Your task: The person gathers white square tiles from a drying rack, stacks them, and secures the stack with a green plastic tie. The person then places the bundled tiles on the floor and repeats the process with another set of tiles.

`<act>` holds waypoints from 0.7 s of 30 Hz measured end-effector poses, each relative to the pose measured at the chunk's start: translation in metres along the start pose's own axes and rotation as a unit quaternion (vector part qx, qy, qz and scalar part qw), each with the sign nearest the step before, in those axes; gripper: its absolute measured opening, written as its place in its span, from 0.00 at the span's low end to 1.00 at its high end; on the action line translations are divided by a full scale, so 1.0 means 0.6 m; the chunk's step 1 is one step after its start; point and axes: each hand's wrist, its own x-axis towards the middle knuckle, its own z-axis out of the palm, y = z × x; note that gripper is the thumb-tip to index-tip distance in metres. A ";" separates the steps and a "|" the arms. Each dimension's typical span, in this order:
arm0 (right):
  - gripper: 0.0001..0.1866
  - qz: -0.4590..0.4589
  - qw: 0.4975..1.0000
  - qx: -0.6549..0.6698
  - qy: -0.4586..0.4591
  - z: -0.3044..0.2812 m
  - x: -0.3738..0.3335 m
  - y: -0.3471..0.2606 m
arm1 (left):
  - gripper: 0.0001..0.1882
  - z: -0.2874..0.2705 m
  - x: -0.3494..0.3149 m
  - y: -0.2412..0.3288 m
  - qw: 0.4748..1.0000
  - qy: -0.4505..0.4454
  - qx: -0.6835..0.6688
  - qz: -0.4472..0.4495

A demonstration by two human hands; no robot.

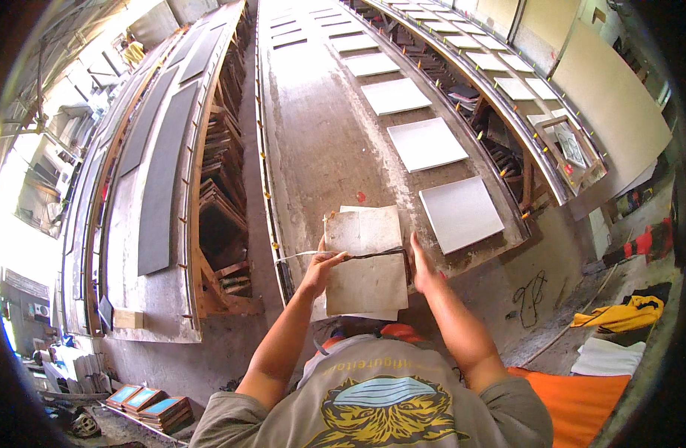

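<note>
In front of my chest, over the near end of the long middle table, is a worn off-white bundle of flat sheets (364,287) with a dark band across its middle. My left hand (320,270) grips its left edge, thumb on top near the band. A thin white strip (297,256) sticks out leftward from that hand. Along the bundle's right edge my right hand (425,270) is held upright and flat, fingers stretched; whether it touches the edge is hard to tell. Beyond it lies a row of white sheets, the closest one (461,214) just past my right hand.
The middle table (320,142) runs far ahead. Dark panels (167,187) lie on the left table, with frames (220,183) stacked beneath. A wooden frame (571,153) rests on the right table. Screen frames (160,405) sit on the floor at left; yellow cloth (627,312) lies at right.
</note>
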 end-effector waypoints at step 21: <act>0.13 -0.396 0.658 -0.641 0.004 0.038 -0.097 -0.119 | 0.15 -0.020 0.032 -0.047 0.987 0.029 0.119 0.103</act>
